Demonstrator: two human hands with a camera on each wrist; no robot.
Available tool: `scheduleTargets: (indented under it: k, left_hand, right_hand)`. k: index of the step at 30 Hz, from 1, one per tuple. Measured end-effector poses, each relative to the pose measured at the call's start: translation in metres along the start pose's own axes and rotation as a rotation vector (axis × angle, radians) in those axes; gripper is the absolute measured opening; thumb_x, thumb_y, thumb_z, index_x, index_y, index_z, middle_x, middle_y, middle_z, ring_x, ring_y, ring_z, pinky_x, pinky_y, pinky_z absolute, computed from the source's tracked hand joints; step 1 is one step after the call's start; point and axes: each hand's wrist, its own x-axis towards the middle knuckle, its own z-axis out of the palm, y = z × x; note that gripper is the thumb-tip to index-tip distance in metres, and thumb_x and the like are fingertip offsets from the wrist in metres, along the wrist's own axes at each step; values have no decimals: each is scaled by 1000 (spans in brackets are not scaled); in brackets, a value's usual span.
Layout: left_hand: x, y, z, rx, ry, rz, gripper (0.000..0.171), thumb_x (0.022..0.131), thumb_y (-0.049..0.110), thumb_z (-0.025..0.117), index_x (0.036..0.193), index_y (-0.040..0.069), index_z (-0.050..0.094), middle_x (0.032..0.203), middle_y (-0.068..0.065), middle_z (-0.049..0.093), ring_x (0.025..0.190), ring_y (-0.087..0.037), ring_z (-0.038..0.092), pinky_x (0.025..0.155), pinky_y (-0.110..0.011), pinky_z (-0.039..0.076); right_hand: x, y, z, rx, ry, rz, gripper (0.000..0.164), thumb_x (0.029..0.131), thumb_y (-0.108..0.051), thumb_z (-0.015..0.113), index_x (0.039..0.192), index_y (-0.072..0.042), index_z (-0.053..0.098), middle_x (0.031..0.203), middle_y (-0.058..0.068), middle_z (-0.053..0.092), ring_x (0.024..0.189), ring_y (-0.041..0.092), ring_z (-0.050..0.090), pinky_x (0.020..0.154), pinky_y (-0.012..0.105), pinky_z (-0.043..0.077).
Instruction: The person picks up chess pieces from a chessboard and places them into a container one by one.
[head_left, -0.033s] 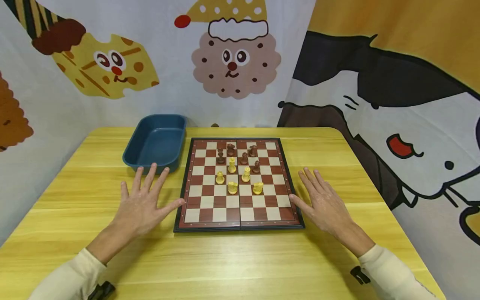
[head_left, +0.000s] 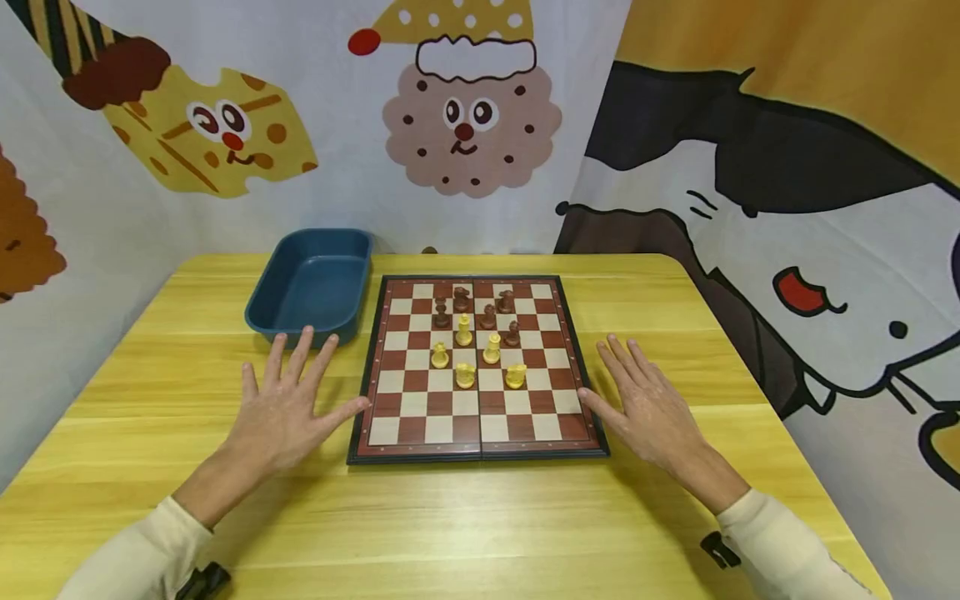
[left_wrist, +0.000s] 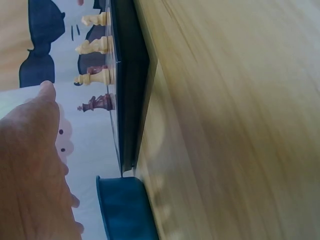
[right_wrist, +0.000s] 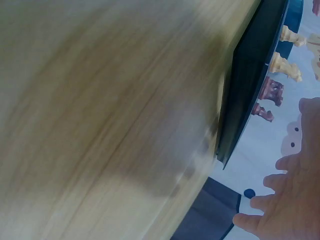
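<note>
A chessboard (head_left: 457, 425) with brown and cream squares and a dark rim lies on the table. Standing near its middle are several pale yellow chess pieces, among them a tall one (head_left: 464, 332) and a knight (head_left: 515, 377). Several dark brown pieces, such as a knight (head_left: 461, 299), are grouped behind them. My left hand (head_left: 277, 417) hovers by the board's left side with fingers spread and holds nothing. To the right, my right hand (head_left: 651, 408) is also held out straight and bare, its thumb overlapping the board's edge in the head view.
A blue plastic tub (head_left: 309, 287) stands at the back left, just beyond my left fingertips. The wooden table (head_left: 480, 525) reaches back to a wall cloth (head_left: 472, 221) printed with cartoon figures. Both wrist views show the board's dark side wall (left_wrist: 131, 85) raised above the tabletop.
</note>
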Motion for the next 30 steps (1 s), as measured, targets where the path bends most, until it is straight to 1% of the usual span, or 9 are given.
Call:
scheduleTargets:
  k: [7,12,15,17,19,21,24,27,30]
  left_hand:
    - [0,1,1,-8,2,12,98,94,73,50,164,13,18,167,-22,7,149,-51,1,104,-84,6]
    - [0,0,1,-4,21,34,98,95,72,51,164,11,19,167,-23,8,149,-52,4,109,-78,7]
    - [-1,0,1,-4,32,45,98,94,72,52,164,10,19,166,-24,10,149,-52,6,112,-75,10]
    - [-2,0,1,-10,53,53,98,94,71,53,163,9,21,166,-25,13,148,-52,9,112,-74,13]
    - [-2,0,2,-25,79,68,97,95,69,55,162,7,24,164,-26,16,148,-52,13,113,-72,15]
    - [-3,0,2,-40,115,90,95,95,66,57,161,4,26,163,-27,20,147,-51,16,114,-69,17]
    - [-2,1,3,-68,173,122,92,95,60,61,159,2,30,162,-26,24,146,-48,21,117,-63,19]
    - [1,4,3,-89,217,141,89,96,56,63,158,0,32,161,-24,28,146,-46,24,119,-58,19]
    - [6,8,1,-118,226,142,86,96,52,65,156,-2,35,160,-24,31,145,-45,27,117,-58,24]
  right_hand:
    - [0,-1,1,-9,1,-10,83,104,-59,47,161,-2,25,166,17,18,151,41,14,117,62,20]
    - [-1,-3,1,3,-2,-6,83,104,-59,47,160,-1,26,166,18,20,151,41,16,117,61,21]
    - [-2,-5,1,24,14,-13,83,103,-58,48,160,-1,28,165,19,24,150,41,20,117,61,23]
    - [-1,-7,1,57,11,-37,83,103,-58,50,159,-1,29,164,18,25,150,40,21,116,62,25]
    - [-3,-10,1,105,-30,-68,83,103,-58,52,160,-3,28,166,15,22,151,37,18,116,62,24]
    - [-4,-13,3,149,-95,-101,83,102,-58,52,161,-5,26,167,13,18,152,35,13,116,63,22]
    - [-7,-15,8,176,-181,-146,84,103,-59,51,163,-7,22,169,10,13,153,34,8,118,62,18]
    - [-8,-16,13,153,-201,-176,84,103,-59,49,163,-7,21,169,12,12,153,36,9,119,60,16]
    - [-7,-15,15,129,-200,-181,86,103,-61,48,163,-7,19,169,12,10,153,35,9,120,58,15]
